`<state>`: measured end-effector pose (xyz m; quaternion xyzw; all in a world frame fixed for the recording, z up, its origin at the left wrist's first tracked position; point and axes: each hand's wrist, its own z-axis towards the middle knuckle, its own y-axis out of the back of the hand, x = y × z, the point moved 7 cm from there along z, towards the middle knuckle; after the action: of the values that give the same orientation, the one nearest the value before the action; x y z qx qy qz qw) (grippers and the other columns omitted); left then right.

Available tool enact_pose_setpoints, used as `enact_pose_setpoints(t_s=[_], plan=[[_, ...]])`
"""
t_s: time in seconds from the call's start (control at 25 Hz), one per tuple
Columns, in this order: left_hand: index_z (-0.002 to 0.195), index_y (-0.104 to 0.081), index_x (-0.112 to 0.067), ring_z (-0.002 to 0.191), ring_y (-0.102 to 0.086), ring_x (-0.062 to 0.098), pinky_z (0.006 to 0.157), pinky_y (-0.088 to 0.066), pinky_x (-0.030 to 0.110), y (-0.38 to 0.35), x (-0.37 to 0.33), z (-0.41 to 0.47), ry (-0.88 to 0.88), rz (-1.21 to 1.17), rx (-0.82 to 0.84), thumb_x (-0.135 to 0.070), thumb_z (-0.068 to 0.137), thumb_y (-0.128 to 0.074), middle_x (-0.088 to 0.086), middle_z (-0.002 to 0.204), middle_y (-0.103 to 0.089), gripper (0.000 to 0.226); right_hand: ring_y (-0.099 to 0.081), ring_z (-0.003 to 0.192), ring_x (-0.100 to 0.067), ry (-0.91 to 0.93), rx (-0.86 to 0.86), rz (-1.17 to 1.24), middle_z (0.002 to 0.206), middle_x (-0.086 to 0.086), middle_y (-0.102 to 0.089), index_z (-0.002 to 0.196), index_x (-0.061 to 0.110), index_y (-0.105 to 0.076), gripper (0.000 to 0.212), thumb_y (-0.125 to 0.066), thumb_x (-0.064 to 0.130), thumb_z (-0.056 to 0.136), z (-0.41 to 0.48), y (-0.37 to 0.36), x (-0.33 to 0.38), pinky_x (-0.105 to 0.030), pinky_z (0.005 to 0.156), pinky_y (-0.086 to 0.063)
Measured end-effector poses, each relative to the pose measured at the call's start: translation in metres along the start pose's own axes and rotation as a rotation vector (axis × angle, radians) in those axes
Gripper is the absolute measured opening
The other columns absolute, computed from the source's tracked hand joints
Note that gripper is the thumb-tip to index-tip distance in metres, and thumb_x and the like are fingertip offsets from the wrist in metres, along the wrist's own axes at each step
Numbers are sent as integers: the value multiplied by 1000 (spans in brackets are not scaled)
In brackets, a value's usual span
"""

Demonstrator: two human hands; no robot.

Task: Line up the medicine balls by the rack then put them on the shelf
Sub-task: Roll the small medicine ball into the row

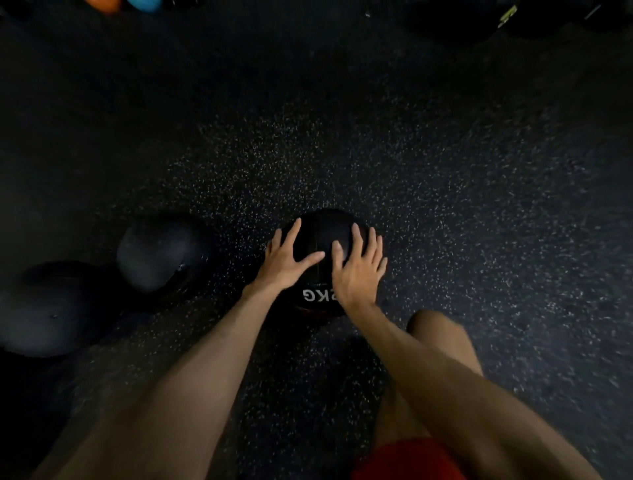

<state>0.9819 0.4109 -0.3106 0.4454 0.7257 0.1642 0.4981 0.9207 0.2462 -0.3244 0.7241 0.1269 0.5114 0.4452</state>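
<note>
A black medicine ball [322, 233] with white "KG" lettering sits on the dark speckled rubber floor [445, 205] in the middle of the view. My left hand [286, 260] lies flat on its left top, fingers spread. My right hand [358, 270] presses on its right top, fingers apart. Two more black medicine balls rest on the floor to the left: one [161, 253] close by and a larger one [51, 308] nearer the left edge. No rack or shelf is visible.
An orange ball [102, 4] and a blue ball [144, 5] peek in at the top left edge. Dark gear with a yellow-green label [507, 15] sits at the top right. My bare knee [442, 339] and red shorts [407, 459] are at the lower right.
</note>
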Motion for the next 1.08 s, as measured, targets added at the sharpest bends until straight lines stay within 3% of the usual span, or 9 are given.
enact_pose_setpoints(t_s=[0.16,0.28,0.44,0.56,0.64,0.8,0.96,1.08], plan=[[159,-14,-36,156,1,23,124,-16,54,-9,-22,12,-140,-59,-232,-66,94,-44,4,169,-3,78,-25,149,-25,-142,-10,25,161,-3,-33,152,36,-38,55,-25,58,103,55,5,-10,-56,117,-24],[160,-4,-33,155,7,23,124,-13,56,-29,-20,10,-373,131,-303,-73,90,-45,5,168,7,90,-35,142,-24,-211,-31,86,153,-2,-43,145,35,-48,53,-24,56,103,90,9,-20,-55,112,-30],[156,-29,-37,150,-22,30,117,-29,55,-17,-49,68,-421,184,-478,-74,90,-44,11,163,-22,77,-52,124,-31,-377,-66,203,129,-11,-62,127,18,-62,49,-30,47,103,147,13,-28,-53,105,-39],[143,-50,-43,139,-40,29,111,-37,52,-10,-84,118,-380,183,-584,-72,92,-44,8,153,-43,60,-61,108,-37,-494,-62,266,115,-18,-68,113,6,-66,47,-37,39,99,198,17,-35,-44,93,-47],[135,-58,-45,132,-46,27,106,-40,50,-5,-102,154,-321,205,-572,-70,91,-45,5,145,-51,52,-62,109,-40,-522,-31,241,118,-22,-68,114,2,-67,44,-40,34,98,229,20,-34,-41,90,-46],[121,-70,-39,118,-57,29,101,-44,50,25,-122,233,-184,88,-430,-60,92,-48,4,126,-65,41,-57,121,-39,-391,97,144,129,-19,-64,126,12,-63,44,-38,37,100,269,9,-2,-43,103,-42],[104,-78,-21,105,-65,38,84,-51,40,67,-122,314,-10,-25,-315,-46,94,-54,14,110,-73,36,-31,148,-25,-142,-144,-187,158,-5,-39,153,26,-38,64,-27,60,100,226,-15,47,-51,121,-20],[101,-77,-15,106,-64,38,86,-49,40,78,-110,342,100,-69,-251,-40,96,-50,16,110,-72,37,-33,146,-25,-185,-212,-266,157,-4,-39,152,30,-40,63,-32,62,98,238,-22,68,-57,118,-26]])
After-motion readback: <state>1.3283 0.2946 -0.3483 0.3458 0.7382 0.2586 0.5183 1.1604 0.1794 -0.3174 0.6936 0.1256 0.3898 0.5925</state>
